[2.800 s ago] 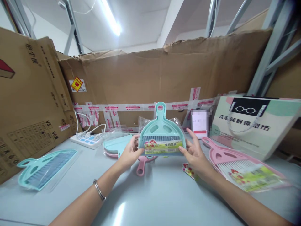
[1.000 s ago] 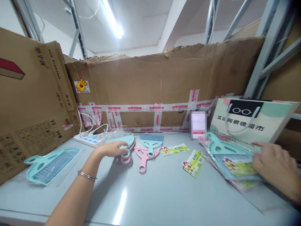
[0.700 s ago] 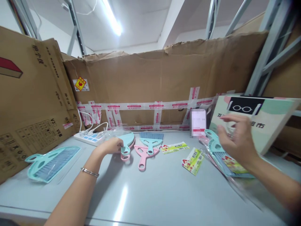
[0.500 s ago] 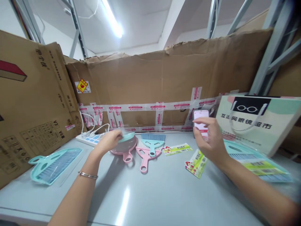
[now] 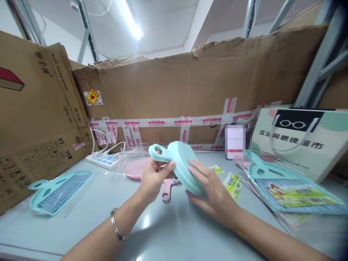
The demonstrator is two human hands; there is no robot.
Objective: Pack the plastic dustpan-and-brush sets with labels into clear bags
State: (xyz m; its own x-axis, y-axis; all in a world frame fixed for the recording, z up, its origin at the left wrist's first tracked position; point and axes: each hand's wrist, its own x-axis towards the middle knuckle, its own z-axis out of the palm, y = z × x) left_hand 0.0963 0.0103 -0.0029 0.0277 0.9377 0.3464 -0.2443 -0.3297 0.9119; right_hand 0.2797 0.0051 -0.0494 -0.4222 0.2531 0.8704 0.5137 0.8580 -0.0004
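Above the table, a mint-green dustpan (image 5: 185,165) is tilted up between my hands with its underside towards me. My left hand (image 5: 153,177) pinches it near the base of its looped handle. The fingers of my right hand (image 5: 213,194) lie curved along its right side, gripping it. Behind my left hand lies a pink dustpan (image 5: 133,169). Just below the mint dustpan a pink brush handle (image 5: 166,194) shows; the rest of that brush is mostly hidden, as is the mint brush by it.
Wrapped mint dustpan-and-brush sets lie at left (image 5: 61,190) and right (image 5: 272,181). Yellow-green label cards (image 5: 234,184) are beside my right hand. At the back stand a power strip (image 5: 104,161), a phone (image 5: 235,142), a paper bag (image 5: 288,141) and cardboard (image 5: 168,90).
My left hand has brought the mint dustpan up and to the right, off the pink dustpan. My right hand has left the phone and taken hold of the mint dustpan.
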